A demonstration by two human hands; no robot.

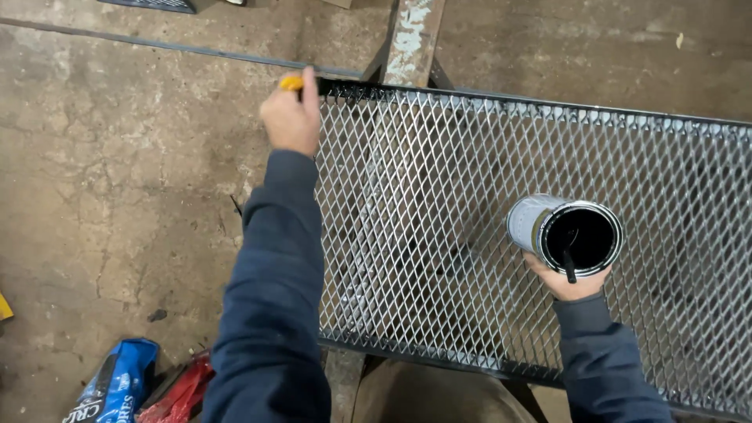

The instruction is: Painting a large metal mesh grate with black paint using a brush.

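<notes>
a paint can (pixel 565 233) of black paint is gripped from below by the right hand (pixel 565 280), above the metal mesh panel (pixel 439 235); its long axis is tilted, mouth toward the camera. a yellow-handled brush (pixel 291 82) is clasped by the left hand (pixel 291 117) at the panel's far left corner.

- The mesh panel (pixel 470 235) lies on a stand above the floor (pixel 117 196).
- The left hand (pixel 291 117) sits at its ten o'clock corner.
- The right hand (pixel 568 280) holds a can (pixel 560 231) over its middle.
- Two bags (pixel 149 384) lie at seven o'clock.
</notes>
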